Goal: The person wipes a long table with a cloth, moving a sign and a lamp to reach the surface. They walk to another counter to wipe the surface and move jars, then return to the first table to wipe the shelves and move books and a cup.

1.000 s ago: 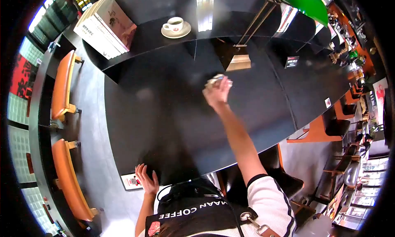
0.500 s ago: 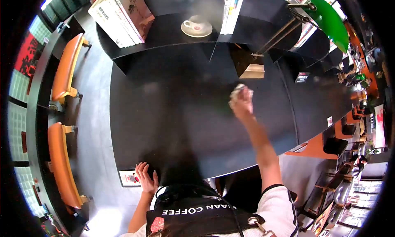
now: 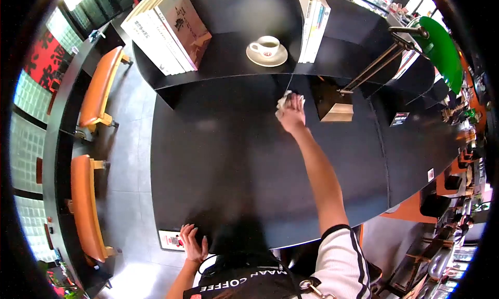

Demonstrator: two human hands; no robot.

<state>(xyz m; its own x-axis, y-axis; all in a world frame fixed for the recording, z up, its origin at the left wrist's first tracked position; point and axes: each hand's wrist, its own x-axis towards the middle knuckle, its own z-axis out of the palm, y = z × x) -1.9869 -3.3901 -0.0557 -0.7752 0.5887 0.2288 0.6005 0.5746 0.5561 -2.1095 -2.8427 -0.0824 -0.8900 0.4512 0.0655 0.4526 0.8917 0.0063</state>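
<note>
A pale crumpled cloth [image 3: 283, 100] is under the fingers of my right hand [image 3: 292, 113], which is wrapped round it on the black tabletop [image 3: 223, 138], near the foot of the shelf and left of the lamp base. My left hand [image 3: 194, 243] rests at the table's near left edge, fingers spread, touching or beside a small white card [image 3: 170, 240] with a printed code. Nothing shows in that hand.
On the raised black shelf [image 3: 223, 52] stand books [image 3: 166, 34], a white cup [image 3: 265, 47] on a saucer [image 3: 275, 58] and more books [image 3: 314, 31]. A green-shaded lamp [image 3: 439, 52] leans at the right. Orange benches [image 3: 86, 208] line the left.
My right hand has moved with the cloth toward the shelf and left, away from the lamp base. The view has shifted a little. My left hand stays by the card.
</note>
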